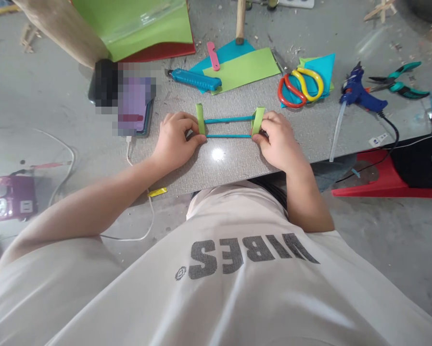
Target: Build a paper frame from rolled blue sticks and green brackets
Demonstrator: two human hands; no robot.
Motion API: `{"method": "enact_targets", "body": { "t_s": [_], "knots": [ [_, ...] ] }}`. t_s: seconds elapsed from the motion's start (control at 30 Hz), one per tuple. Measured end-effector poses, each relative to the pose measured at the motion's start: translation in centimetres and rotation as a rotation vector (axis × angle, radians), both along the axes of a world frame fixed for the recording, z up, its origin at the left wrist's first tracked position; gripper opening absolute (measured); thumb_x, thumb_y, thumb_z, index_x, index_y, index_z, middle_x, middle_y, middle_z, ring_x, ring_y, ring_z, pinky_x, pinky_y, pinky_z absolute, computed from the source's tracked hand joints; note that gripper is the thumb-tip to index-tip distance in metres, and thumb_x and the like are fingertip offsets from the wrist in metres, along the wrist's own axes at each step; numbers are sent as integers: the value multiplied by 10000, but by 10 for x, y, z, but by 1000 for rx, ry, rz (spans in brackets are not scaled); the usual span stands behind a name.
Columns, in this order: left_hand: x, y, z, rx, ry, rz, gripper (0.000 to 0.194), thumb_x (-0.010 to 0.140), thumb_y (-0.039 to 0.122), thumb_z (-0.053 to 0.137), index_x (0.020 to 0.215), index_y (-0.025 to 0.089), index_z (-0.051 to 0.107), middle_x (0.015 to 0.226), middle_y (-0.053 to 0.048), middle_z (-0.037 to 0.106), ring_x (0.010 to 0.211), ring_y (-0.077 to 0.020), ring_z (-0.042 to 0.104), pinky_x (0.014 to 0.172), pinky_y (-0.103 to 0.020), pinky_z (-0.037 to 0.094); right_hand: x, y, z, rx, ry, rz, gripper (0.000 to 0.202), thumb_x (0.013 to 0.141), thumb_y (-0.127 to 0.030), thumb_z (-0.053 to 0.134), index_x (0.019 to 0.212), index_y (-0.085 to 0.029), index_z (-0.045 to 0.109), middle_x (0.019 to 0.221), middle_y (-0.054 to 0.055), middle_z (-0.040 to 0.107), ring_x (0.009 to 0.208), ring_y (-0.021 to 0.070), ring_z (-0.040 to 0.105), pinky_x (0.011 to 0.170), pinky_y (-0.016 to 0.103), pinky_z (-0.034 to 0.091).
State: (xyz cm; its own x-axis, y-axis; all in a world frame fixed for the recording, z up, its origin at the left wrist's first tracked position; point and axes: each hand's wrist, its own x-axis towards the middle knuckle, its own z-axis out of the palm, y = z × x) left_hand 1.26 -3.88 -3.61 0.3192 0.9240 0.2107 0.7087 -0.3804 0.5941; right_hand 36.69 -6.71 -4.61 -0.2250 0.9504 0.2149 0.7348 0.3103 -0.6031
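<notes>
Between my hands is a small paper frame (228, 136), made of two thin blue strips joined to a green strip at each end. My left hand (178, 139) pinches the left green strip (200, 119) with thumb and fingertips. At the other end, my right hand (278, 139) grips the right green strip (258, 121) near its lower corner. The frame is at the near part of the grey table (234, 168); whether it rests on the surface I cannot tell. Just beyond it lie a blue utility knife (196, 79) and a green paper sheet (247, 71).
Scissors with red and yellow handles (304, 87) lie on blue paper. Farther right are a blue glue gun (360, 91) with a cord and green-handled pliers (400, 81). A phone (146, 113) with a white cable lies left. A pink cutter (213, 55) sits beyond the knife.
</notes>
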Motion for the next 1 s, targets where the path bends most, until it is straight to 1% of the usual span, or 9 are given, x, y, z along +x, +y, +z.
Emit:
{"method": "enact_targets", "body": {
  "t_s": [0.1, 0.2, 0.37, 0.43, 0.57, 0.67, 0.8, 0.9, 1.0],
  "knots": [
    [-2, 1, -1, -3, 15, -13, 136, 1055, 422, 871, 997, 316, 808, 1191, -65, 868, 1202, -372, 750, 1164, -681, 631, 2, 1, 1, -2, 2, 8, 168, 1060, -190, 813, 1004, -296, 695, 1403, 144, 792, 1389, 442, 708, 1292, 738, 593],
    [-3, 2, 2, -12, 22, -33, 154, 1052, 428, 880, 992, 306, 807, 1182, -68, 867, 1193, -367, 758, 1174, -678, 633, 4, 1, 3, -13, 3, 12, 186, 1057, -195, 838, 1001, -294, 691, 1413, 150, 794, 1404, 452, 714, 1309, 750, 583],
    [-1, 1, 7, -47, 8, -20, 220, 1049, 446, 865, 929, 304, 748, 1128, -51, 868, 1095, -326, 768, 1103, -610, 657, 3, 1, 4, -19, 14, 14, 157, 1074, -221, 825, 1014, -303, 705, 1418, 141, 794, 1418, 443, 712, 1281, 727, 611],
    [0, 0, 7, -50, 14, -17, 219, 1072, 468, 844, 951, 312, 750, 1098, -49, 857, 1072, -321, 763, 1053, -592, 658, 3, 0, 5, -16, 14, 16, 156, 1071, -216, 814, 1008, -304, 701, 1416, 138, 798, 1409, 441, 713, 1276, 728, 615],
    [0, -1, 6, -59, 28, -3, 187, 1092, 489, 841, 1030, 318, 793, 1072, -54, 842, 1048, -322, 755, 993, -576, 649, 3, 1, 5, -11, -4, 17, 181, 1057, -201, 829, 992, -291, 685, 1414, 148, 796, 1425, 460, 711, 1318, 756, 569],
    [1, -1, 5, -81, 47, 10, 175, 1094, 472, 835, 1030, 310, 812, 1086, -65, 846, 1054, -336, 763, 1002, -588, 640, 5, 2, 4, -10, -7, 19, 172, 1064, -212, 836, 1017, -291, 690, 1405, 143, 793, 1442, 461, 709, 1326, 744, 562],
    [-1, 2, 1, -32, 25, 1, 165, 1065, 438, 859, 981, 300, 824, 1121, -77, 856, 1105, -357, 767, 1032, -593, 632, 7, 3, 3, 14, -8, 35, 132, 1049, -228, 826, 1042, -288, 708, 1396, 144, 803, 1404, 445, 724, 1292, 715, 598],
    [-4, 5, -2, -5, 24, -29, 152, 1029, 400, 894, 951, 293, 820, 1147, -76, 855, 1140, -361, 768, 1069, -589, 616, 7, 4, 3, 21, -4, 39, 106, 1043, -232, 818, 1044, -284, 726, 1389, 151, 808, 1387, 438, 735, 1285, 701, 606],
    [-10, 9, -5, -2, 60, -75, 150, 1044, 391, 893, 964, 287, 819, 1165, -79, 850, 1154, -363, 766, 1096, -595, 606, 8, 4, 3, 23, -8, 43, 84, 1051, -237, 820, 1066, -284, 752, 1399, 153, 810, 1413, 445, 736, 1304, 715, 598]
  ]
}}
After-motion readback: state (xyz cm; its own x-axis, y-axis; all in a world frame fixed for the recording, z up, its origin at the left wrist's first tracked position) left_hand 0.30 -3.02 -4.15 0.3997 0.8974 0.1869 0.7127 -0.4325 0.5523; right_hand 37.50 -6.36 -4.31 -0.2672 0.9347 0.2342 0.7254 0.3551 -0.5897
